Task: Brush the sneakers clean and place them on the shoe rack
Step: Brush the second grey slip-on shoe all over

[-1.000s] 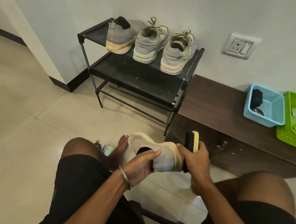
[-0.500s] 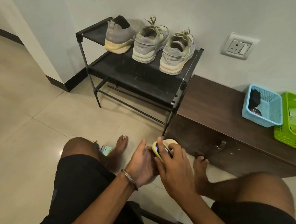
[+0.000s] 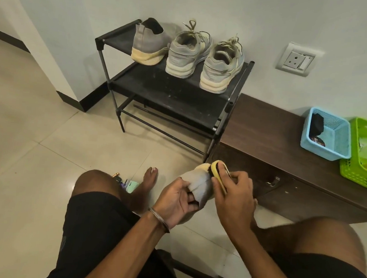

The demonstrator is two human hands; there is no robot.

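Pale glossy floor tiles (image 3: 47, 151) lie beneath a black metal two-tier shoe rack (image 3: 170, 90), on which three sneakers are already set. A fourth grey knit sneaker with a cream sole (image 3: 199, 183) is held above the floor, its collar gripped by the left hand (image 3: 178, 200). A yellow-backed black-bristled brush (image 3: 218, 173) is clasped in the right hand (image 3: 233, 194) and pressed near the toe. The upper is judged soft and light; support is best taken at the collar or sole.

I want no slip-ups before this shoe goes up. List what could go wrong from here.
1. The left hand pinches only the collar of the grey sneaker, so a hard stroke of the brush in the right hand might knock it loose.
2. The shoe rack already holds three shoes; free space is only in front.
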